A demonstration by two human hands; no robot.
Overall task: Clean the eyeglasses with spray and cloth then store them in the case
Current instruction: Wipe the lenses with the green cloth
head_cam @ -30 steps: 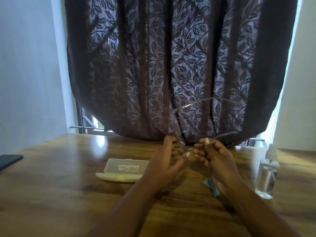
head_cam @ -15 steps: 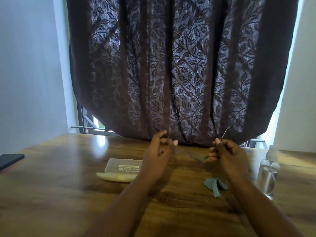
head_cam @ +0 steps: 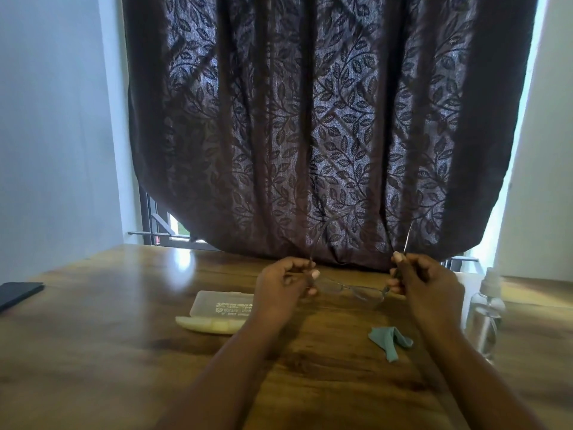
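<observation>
Thin-framed eyeglasses (head_cam: pixel 350 289) hang above the wooden table (head_cam: pixel 108 342) between my hands, lenses facing down toward me and both temples pointing up and away. My left hand (head_cam: pixel 286 285) pinches the left hinge end. My right hand (head_cam: pixel 424 283) pinches the right hinge end. A translucent glasses case (head_cam: pixel 221 307) lies open on the table left of my left hand. A crumpled teal cloth (head_cam: pixel 391 339) lies under my right forearm. A clear spray bottle (head_cam: pixel 485 315) stands upright at the right.
A dark phone (head_cam: pixel 18 293) lies at the table's left edge. A brown leaf-patterned curtain (head_cam: pixel 310 135) hangs over a barred window behind the table's far edge. White walls stand to either side.
My hands have moved apart and the glasses' temples have unfolded; the frame now stretches level between both hands instead of being bunched near them.
</observation>
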